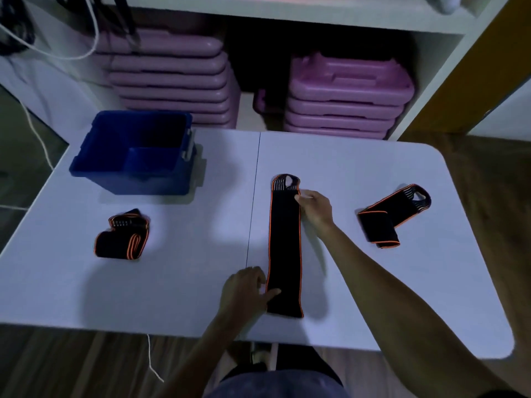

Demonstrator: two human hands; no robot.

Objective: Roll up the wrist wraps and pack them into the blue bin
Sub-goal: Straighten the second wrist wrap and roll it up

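A black wrist wrap with orange edges [285, 248] lies flat and straight on the white table [178, 288], its loop end pointing away from me. My right hand [316, 209] pinches its right edge just below the loop. My left hand [244, 293] rests on the near end, fingers pressing its left edge. A second wrap [123, 235] lies loosely folded at the left. A third wrap [390, 215] lies bent in two at the right. The blue bin [135, 152] stands at the table's far left; what I see of its inside holds no wrap.
Behind the table, stacks of purple plastic steps [172, 79] fill a white shelf unit [442, 81]. White cords [37, 139] hang at the left. Wooden floor [482, 173] shows to the right of the table and below its near edge.
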